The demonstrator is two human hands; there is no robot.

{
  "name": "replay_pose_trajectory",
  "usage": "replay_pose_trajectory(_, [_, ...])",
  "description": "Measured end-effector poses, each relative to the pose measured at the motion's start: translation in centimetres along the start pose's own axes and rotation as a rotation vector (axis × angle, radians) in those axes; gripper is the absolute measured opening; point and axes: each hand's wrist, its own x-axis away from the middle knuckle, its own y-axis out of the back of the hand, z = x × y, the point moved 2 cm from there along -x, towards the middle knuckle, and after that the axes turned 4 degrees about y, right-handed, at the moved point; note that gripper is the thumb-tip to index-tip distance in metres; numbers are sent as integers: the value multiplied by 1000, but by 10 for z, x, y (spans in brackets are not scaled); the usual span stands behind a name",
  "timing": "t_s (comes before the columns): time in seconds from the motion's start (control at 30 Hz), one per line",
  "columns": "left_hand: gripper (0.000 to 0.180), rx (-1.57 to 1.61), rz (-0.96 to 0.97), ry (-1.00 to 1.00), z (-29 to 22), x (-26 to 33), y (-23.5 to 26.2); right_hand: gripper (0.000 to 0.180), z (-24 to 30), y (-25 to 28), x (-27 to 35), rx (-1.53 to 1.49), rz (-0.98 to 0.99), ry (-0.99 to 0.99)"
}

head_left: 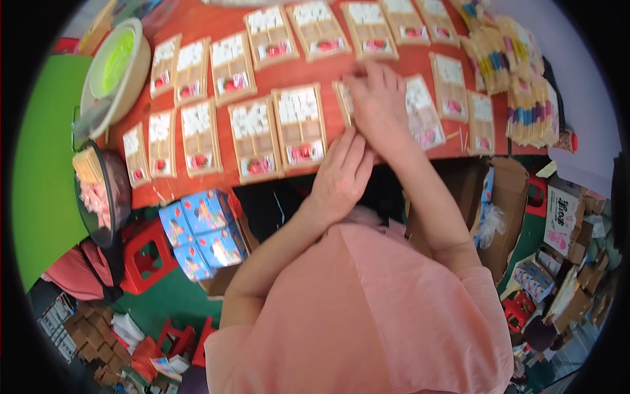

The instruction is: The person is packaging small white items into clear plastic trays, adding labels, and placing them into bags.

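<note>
My left hand [340, 174] lies low at the table's near edge, its fingers stretched out toward the bottom of a small wooden tray [343, 104]. Reaching over that same tray is my right hand [379, 108], whose fingertips are smeared and mostly hidden, so I cannot see what they hold. Both hands cover most of this tray. To the left of it lies a filled wooden tray [300, 125] with white pieces on top, bare compartments in the middle and a strawberry-printed packet below. A similar tray [423, 111] lies tilted just right of my right hand.
Rows of similar trays cover the red table [220, 125]. Bundles of coloured sticks [528, 111] lie at the right end. A pale basin [134, 79] and a black bowl with pink packets [98, 203] stand left. Blue boxes [203, 230] and a cardboard carton [515, 203] sit below.
</note>
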Motion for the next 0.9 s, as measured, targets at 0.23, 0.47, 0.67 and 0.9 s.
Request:
replay_pose_trajectory(0.23, [30,-107,32,-26,2,-4,11,25,-32,20,-34,-262,56,-112])
replay_pose_trajectory(0.47, [35,-159,71,30,5,-13,18,28,-220,5,-144,-136,-191,-323])
replay_pose_trajectory(0.67, [32,-211,30,37,12,-16,19,83,-259,-28,-212,103,148,-545])
replay_pose_trajectory(0.9, [30,-245,29,97,26,-28,29,85,-278,-38,-227,161,301,-656])
